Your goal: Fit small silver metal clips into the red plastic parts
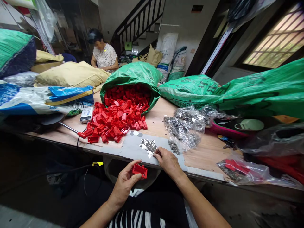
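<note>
My left hand [125, 181] pinches a small red plastic casing [140, 170] in front of the table edge, its hollow side turned up towards me. My right hand [168, 162] rests at the edge of the grey mat [133, 149], thumb and fingertips together beside a pile of small shiny metal pieces [147, 145]. Whatever lies between those fingertips is too small to make out. A darker little heap of metal parts [174, 147] sits just right of that pile.
Red casings [116, 118] spill from a green woven sack [133, 74]. Clear bags of metal parts [184, 133] lie right of the mat, near a pink basket [220, 128] with a pale cup [249, 124]. A white device [86, 114] stands left. Another person [104, 53] sits behind.
</note>
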A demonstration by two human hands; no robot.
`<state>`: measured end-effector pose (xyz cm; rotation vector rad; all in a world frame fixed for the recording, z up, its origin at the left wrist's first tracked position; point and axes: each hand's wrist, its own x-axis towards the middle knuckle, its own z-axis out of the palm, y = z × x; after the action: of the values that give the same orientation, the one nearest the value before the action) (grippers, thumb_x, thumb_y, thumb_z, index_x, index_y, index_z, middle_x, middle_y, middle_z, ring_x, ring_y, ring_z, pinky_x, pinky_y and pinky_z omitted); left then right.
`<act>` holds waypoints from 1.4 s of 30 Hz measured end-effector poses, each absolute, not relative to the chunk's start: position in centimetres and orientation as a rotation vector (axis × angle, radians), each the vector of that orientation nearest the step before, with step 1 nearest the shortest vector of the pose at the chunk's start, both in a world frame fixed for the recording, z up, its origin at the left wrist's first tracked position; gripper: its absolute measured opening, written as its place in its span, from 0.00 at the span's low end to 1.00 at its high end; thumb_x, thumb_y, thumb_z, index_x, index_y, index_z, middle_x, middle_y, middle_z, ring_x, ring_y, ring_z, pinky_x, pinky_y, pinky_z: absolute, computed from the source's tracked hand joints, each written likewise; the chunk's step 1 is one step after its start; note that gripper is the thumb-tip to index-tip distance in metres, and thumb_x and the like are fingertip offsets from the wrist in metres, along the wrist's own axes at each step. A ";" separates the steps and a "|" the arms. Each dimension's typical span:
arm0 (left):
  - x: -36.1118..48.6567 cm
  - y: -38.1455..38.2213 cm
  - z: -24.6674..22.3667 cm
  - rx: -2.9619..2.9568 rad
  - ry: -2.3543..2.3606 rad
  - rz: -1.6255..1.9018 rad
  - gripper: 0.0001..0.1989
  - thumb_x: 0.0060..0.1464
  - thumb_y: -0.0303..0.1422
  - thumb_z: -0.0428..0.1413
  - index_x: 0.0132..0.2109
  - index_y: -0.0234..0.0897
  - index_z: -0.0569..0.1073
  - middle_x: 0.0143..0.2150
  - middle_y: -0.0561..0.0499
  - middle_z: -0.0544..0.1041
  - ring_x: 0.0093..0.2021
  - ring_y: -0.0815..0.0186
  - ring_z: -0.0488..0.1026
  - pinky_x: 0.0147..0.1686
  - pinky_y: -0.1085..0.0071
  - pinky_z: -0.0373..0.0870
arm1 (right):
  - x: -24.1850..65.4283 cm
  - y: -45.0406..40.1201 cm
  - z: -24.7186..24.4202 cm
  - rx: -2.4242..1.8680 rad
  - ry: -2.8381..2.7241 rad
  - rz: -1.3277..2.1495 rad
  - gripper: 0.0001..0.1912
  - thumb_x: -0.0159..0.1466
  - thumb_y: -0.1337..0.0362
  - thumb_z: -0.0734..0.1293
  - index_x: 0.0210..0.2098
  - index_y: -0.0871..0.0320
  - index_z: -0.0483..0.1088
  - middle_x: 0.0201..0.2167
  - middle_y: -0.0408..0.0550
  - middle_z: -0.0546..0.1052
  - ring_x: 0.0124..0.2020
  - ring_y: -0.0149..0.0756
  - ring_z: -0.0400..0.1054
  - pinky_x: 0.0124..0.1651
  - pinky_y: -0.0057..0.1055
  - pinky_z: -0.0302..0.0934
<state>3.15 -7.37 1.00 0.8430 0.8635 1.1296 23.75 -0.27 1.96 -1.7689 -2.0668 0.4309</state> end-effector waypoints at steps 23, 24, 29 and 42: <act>3.1 -6.1 1.7 1.183 1.055 1.272 0.20 0.47 0.32 0.62 0.50 0.43 0.76 0.44 0.48 0.77 0.44 0.60 0.73 0.45 0.69 0.69 | 21.4 -3.3 3.8 -1.147 -1.454 1.689 0.17 0.55 0.53 0.70 0.34 0.57 0.63 0.26 0.40 0.70 0.24 0.26 0.59 0.25 0.24 0.49; 3.1 -6.1 1.8 1.202 1.052 1.265 0.20 0.48 0.32 0.62 0.51 0.44 0.75 0.44 0.48 0.77 0.43 0.61 0.73 0.45 0.69 0.69 | 21.2 -3.6 3.6 -1.135 -1.437 1.705 0.18 0.55 0.53 0.71 0.34 0.57 0.63 0.26 0.40 0.71 0.24 0.26 0.59 0.26 0.24 0.49; 3.1 -6.3 2.2 1.290 1.031 1.235 0.20 0.50 0.32 0.61 0.52 0.44 0.75 0.44 0.48 0.77 0.43 0.61 0.73 0.45 0.69 0.69 | 20.6 -4.1 3.0 -1.174 -1.374 1.647 0.18 0.54 0.53 0.71 0.32 0.56 0.61 0.23 0.37 0.68 0.21 0.25 0.57 0.23 0.23 0.47; 3.3 -6.1 1.6 0.802 0.842 1.159 0.25 0.50 0.33 0.61 0.57 0.40 0.70 0.41 0.50 0.79 0.42 0.65 0.73 0.48 0.70 0.66 | 20.4 -4.8 3.6 -1.181 -1.285 1.636 0.19 0.59 0.49 0.67 0.33 0.56 0.58 0.25 0.39 0.73 0.16 0.22 0.54 0.19 0.22 0.43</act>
<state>3.30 -6.08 1.64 0.8017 0.8419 1.1590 20.44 -4.82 3.63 -1.1808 -1.2851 1.6360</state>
